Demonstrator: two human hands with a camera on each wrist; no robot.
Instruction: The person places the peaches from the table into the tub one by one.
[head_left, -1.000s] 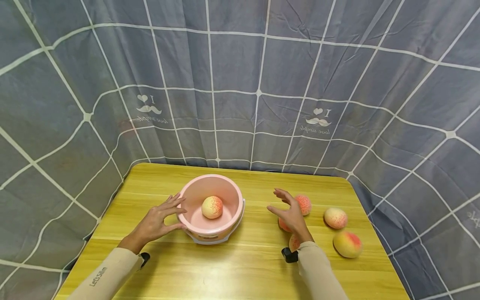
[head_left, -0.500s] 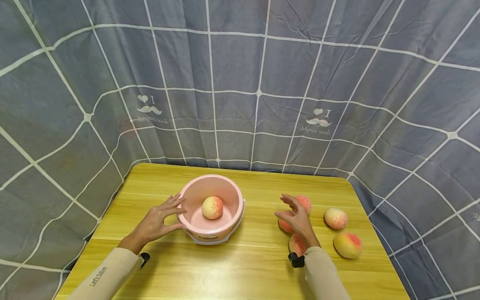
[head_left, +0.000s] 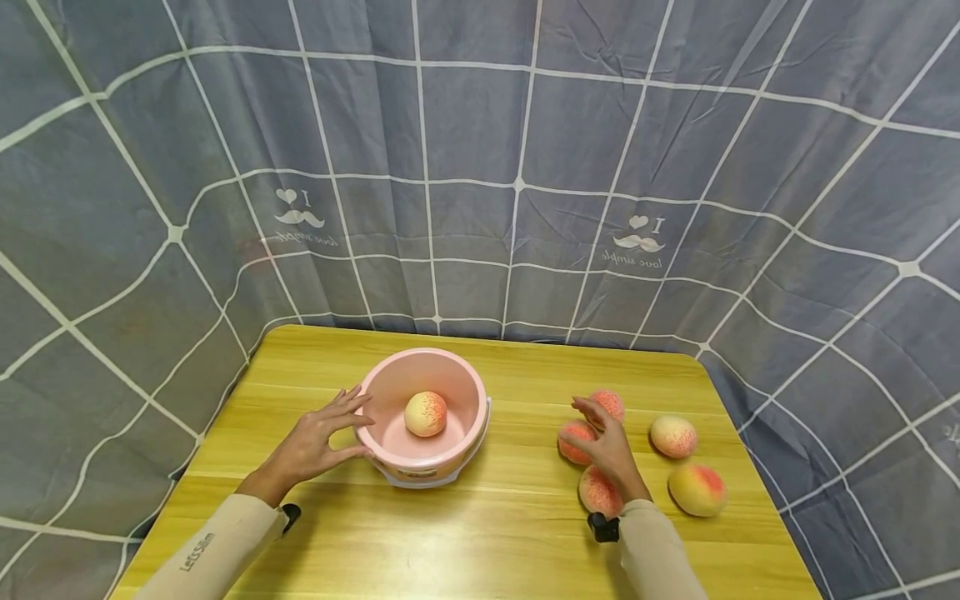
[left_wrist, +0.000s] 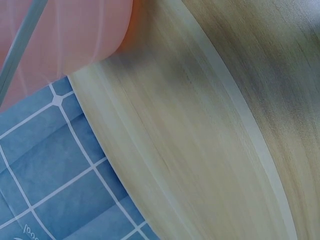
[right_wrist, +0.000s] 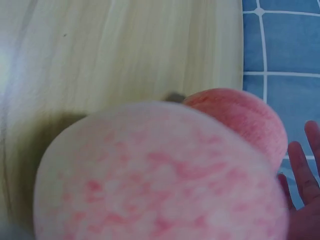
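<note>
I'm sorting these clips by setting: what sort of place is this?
Probably a makeshift indoor recording booth: a grey grid-patterned curtain hangs behind and on both sides of a wood-grain table, and the person wears a small black device at each wrist.

Head view above table (head_left: 510,533), wrist views close

The left hand (head_left: 317,437) and right hand (head_left: 613,450) are well apart, each thumb spread from its fingers.
</note>
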